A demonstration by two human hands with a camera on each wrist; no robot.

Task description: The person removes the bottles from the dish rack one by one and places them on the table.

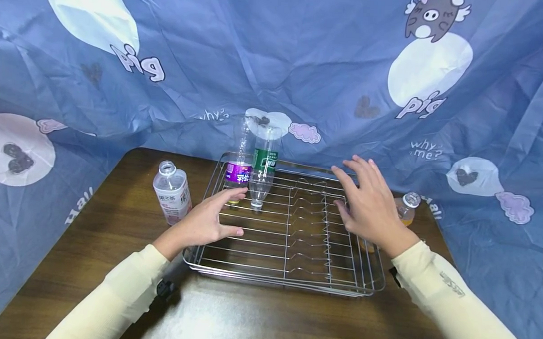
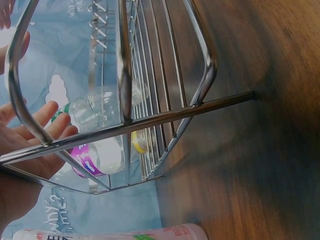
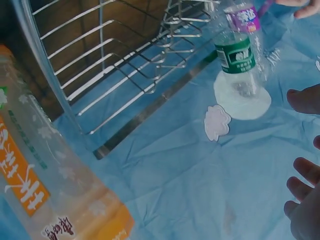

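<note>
A wire dish rack stands on the table. Two clear plastic bottles are upside down in its back left part: one has a purple label and a yellow cap, the other a green label and a white cap. My left hand hovers over the rack's left side, thumb and fingers spread, fingertips near the purple-labelled bottle. Above the right side is my right hand, its fingers extended and apart. Neither hand holds anything.
A capless bottle with a white and pink label stands left of the rack. To the right, partly behind my right hand, is a bottle with an orange label. A blue printed cloth hangs behind the wooden table.
</note>
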